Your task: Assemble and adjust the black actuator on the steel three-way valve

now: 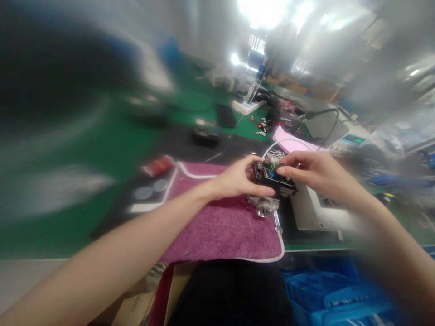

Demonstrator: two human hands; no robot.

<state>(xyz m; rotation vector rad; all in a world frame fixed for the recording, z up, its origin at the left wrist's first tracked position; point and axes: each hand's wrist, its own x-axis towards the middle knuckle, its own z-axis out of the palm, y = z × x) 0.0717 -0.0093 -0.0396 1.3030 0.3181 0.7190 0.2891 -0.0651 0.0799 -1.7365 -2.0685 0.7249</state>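
My left hand (238,179) grips the left side of a black electronic device (277,182), thumb along its near edge and fingers at its far side. A green circuit board (269,168) shows inside the open housing. At the right part of the board, the thumb and fingers of my right hand (302,170) are pinched together; what lies between them is too small to make out. Below the housing is a silvery metal fitting (263,207), over a purple towel (224,231) with white edging. A wrench (278,224) lies at the towel's right edge.
A beige bench instrument (316,208) with a lit display stands to the right. Behind my hands are pink paper (288,141), small loose parts (261,127) and a white power strip (248,106). Another dark device (206,131) rests on the black mat. Blue crates (326,290) sit below the bench.
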